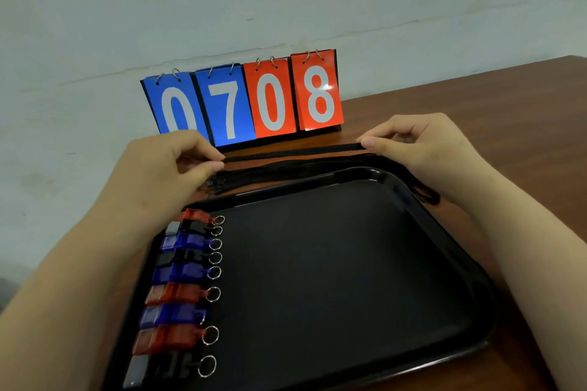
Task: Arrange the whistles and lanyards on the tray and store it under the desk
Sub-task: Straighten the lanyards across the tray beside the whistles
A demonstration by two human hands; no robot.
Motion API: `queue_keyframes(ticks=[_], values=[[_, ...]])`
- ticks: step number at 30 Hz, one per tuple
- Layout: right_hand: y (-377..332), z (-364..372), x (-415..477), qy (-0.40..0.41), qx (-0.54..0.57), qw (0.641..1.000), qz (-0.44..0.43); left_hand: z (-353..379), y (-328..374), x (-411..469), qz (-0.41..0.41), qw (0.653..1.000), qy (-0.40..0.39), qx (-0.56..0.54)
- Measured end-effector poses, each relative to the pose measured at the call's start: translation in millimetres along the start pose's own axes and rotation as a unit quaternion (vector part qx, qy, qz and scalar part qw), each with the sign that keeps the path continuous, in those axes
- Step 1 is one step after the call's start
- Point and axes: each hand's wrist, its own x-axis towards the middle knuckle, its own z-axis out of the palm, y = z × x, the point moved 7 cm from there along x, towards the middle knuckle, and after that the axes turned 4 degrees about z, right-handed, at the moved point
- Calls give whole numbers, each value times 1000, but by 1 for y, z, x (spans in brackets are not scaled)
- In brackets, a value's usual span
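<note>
Wall (63,73): pale, marked plaster across the far and left of your view, beyond the desk edge.
Left hand (165,168): it reaches past the tray's far left corner. Thumb and forefinger pinch the left end of the held lanyard, and the other fingers curl beneath.
Whistles (178,279): nine lie side by side in one column along the tray's left side. From far to near they run red, black, blue, black, blue, red, blue, red, black, with mouthpieces pointing left.
Key rings (213,294): a metal ring sits at the right end of each whistle, on the tray floor. The ring of the third whistle from the near end cannot be made out.
Scoreboard (244,98): four flip cards on wire loops stand at the far side of the desk. Two blue cards read 0 7 and two red cards read 0 8. Your left hand covers the foot of the first card.
Held lanyard (292,151): a black strap drawn straight between your two hands, beyond the tray's far rim and in front of the scoreboard.
Spare lanyards (286,171): a bundle of black straps on the desk, between the held lanyard and the tray's far rim. Their clips gather at the left end, and a loop trails past the tray's far right corner.
Tray (349,263): black and rectangular, with rounded corners and a raised rim, lying flat on the desk.
Right hand (413,149): thumb and forefinger pinch the right end of the held lanyard, with the remaining fingers curled.
Desk (508,105): brown wood grain, carrying the tray, the straps and the scoreboard.
</note>
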Motion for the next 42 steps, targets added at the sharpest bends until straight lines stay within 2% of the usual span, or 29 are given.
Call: queue_keyframes(ticks=[3,8,15,24,42], values=[[7,-4,2,22,-26,999,25,3,-14,-5,-10,1000,-10,3],[21,3,5,17,-78,994,78,20,-29,-7,-21,993,-100,65],[30,1,9,13,-156,984,88,32,-36,-7,-27,982,-159,96],[33,2,11,24,-189,979,77,40,-49,-6,-42,978,-174,104],[41,7,9,-8,-206,973,105,48,-46,-6,-41,973,-197,115]])
